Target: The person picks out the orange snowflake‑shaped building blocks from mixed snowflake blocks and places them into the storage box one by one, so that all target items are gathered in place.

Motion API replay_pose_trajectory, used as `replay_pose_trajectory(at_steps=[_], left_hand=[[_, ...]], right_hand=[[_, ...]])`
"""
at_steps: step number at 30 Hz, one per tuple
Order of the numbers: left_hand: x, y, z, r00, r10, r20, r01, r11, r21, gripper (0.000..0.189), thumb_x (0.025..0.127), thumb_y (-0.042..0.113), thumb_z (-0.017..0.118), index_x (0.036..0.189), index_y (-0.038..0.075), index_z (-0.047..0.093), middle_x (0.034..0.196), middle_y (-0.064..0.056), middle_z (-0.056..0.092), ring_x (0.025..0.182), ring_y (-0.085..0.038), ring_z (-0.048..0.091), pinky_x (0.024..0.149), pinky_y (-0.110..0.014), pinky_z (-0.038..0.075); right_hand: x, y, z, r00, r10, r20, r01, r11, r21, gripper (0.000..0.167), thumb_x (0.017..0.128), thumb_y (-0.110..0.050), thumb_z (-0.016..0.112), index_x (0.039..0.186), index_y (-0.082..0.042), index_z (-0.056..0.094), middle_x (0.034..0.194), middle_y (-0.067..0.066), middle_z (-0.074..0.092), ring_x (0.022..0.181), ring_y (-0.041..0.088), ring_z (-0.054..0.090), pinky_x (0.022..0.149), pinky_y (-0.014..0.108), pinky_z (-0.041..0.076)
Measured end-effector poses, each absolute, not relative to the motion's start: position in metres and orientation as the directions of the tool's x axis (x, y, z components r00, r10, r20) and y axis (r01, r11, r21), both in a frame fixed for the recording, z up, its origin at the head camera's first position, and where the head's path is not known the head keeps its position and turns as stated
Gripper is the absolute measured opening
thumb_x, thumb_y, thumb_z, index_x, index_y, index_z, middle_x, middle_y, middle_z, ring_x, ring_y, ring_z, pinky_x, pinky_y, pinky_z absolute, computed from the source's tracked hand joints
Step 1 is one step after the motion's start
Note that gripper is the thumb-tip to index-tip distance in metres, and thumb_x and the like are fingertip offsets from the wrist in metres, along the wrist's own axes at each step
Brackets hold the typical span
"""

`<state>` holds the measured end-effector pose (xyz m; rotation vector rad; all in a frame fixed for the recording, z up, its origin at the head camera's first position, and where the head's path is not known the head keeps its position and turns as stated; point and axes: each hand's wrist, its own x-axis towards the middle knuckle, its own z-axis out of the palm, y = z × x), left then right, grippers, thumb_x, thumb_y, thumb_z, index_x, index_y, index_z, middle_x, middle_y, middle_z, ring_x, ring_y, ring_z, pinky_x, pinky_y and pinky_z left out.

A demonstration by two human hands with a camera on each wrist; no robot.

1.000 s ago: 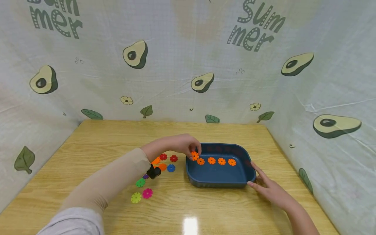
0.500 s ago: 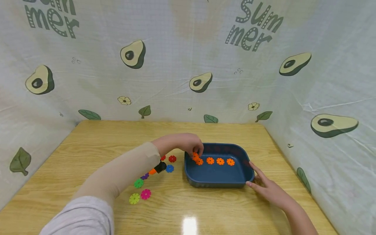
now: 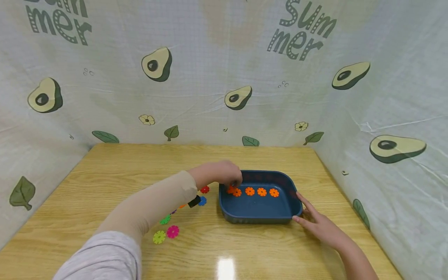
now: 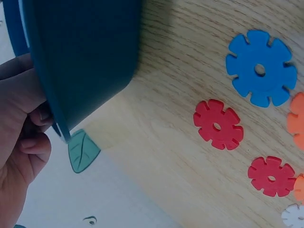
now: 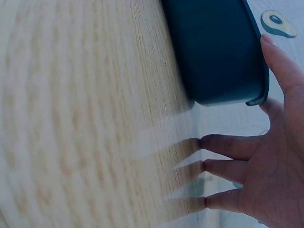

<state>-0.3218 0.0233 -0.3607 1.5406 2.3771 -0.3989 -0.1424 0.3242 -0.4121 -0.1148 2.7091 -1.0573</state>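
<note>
A dark blue plastic tray (image 3: pixel 259 219) stands on the table, with a row of orange notched building discs (image 3: pixel 261 192) on its floor. My left hand (image 3: pixel 227 173) reaches over the tray's left end, fingers curled down at one orange disc (image 3: pixel 231 189) beside the row. That disc is partly covered by the hand, and the fingertip contact is hidden. In the left wrist view the left fingers (image 4: pixel 23 92) bend past the tray rim. My right hand (image 3: pixel 320 225) touches the tray's right end with extended fingers; the right wrist view shows several straight fingers (image 5: pixel 232 145) down on the table.
Left of the tray lie loose discs: a blue disc (image 3: pixel 202 200), a red disc (image 3: pixel 204 189), a green disc (image 3: pixel 165 219), a yellow disc (image 3: pixel 159 237) and a pink disc (image 3: pixel 173 231). My left forearm hides others. A printed cloth (image 3: pixel 196 77) hangs behind the table.
My left hand has lowered an orange disc into the tray's left end, near the row, and its forearm has shifted right. The right hand stays at the tray's right end.
</note>
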Motion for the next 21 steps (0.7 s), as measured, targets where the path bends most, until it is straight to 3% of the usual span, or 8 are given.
replay_pose_trajectory(at_steps=[13,21], left_hand=[[-0.32,0.027,-0.371,-0.392,0.826,-0.406,0.92,0.35,-0.176,0.011,0.083,0.02,0.08,0.088,0.025,0.073,0.086,0.013,0.063,0.072,-0.007,0.056,0.062,-0.021,0.048],[-0.314,0.031,-0.374,-0.441,0.8,-0.407,0.895,0.356,-0.27,0.009,0.088,0.02,0.075,0.089,0.028,0.072,0.086,0.011,0.064,0.066,-0.007,0.05,0.06,-0.022,0.045]], right_hand=[[-0.142,0.324,-0.413,-0.97,-0.155,-0.188,0.014,0.735,-0.678,0.078,0.099,-0.042,0.055,0.157,-0.034,0.003,0.143,0.038,0.034,0.132,0.051,0.035,0.094,0.068,0.035],[-0.142,0.324,-0.413,-0.969,-0.147,-0.197,0.023,0.743,-0.669,0.079,0.099,-0.044,0.055,0.157,-0.034,0.003,0.142,0.038,0.035,0.132,0.051,0.035,0.093,0.068,0.036]])
